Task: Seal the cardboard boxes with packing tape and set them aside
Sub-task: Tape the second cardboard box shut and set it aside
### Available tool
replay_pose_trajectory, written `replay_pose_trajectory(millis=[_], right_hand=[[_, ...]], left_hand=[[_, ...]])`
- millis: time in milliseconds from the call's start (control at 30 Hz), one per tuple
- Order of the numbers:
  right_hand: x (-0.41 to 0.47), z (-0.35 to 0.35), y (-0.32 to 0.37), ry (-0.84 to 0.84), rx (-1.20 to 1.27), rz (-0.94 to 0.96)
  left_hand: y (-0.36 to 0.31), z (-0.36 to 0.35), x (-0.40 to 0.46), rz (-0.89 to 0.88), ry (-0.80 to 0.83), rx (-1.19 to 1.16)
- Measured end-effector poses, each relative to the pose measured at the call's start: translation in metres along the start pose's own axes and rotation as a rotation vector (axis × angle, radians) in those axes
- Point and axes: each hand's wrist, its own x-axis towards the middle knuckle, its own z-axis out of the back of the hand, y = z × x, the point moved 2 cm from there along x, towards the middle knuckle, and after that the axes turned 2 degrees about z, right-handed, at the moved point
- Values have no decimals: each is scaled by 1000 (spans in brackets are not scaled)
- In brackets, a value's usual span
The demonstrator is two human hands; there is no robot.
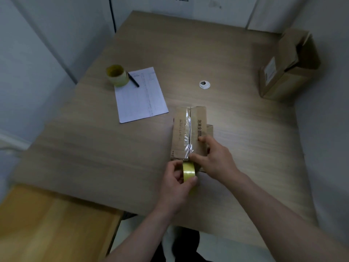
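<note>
Holding the tape roll (188, 172) gripped in the left hand (176, 188), just below the near edge of the small cardboard box (188, 133) at table centre. Right hand (215, 157) rests on the box's near end, thumb pressing the tape strip (188, 129) along the flap seam. Advice: keep the strip taut and centred, press down firmly before tearing.

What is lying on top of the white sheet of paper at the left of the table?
On the white sheet of paper lie a black pen and part of a spare yellow tape roll at its far corner. What is printed under them is covered.
</note>
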Motion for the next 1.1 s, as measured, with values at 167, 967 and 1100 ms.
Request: replay_pose_trajectory(millis=[167,967,1100], right_hand=[[0,0,2,4,21,-5],[-72,14,-171,-41,-501,-317],[-80,17,-125,-253,-98,-50]], left_hand=[[9,-1,16,147,-68,-31],[16,4,42,134,-118,121],[16,4,41,136,-113,125]])
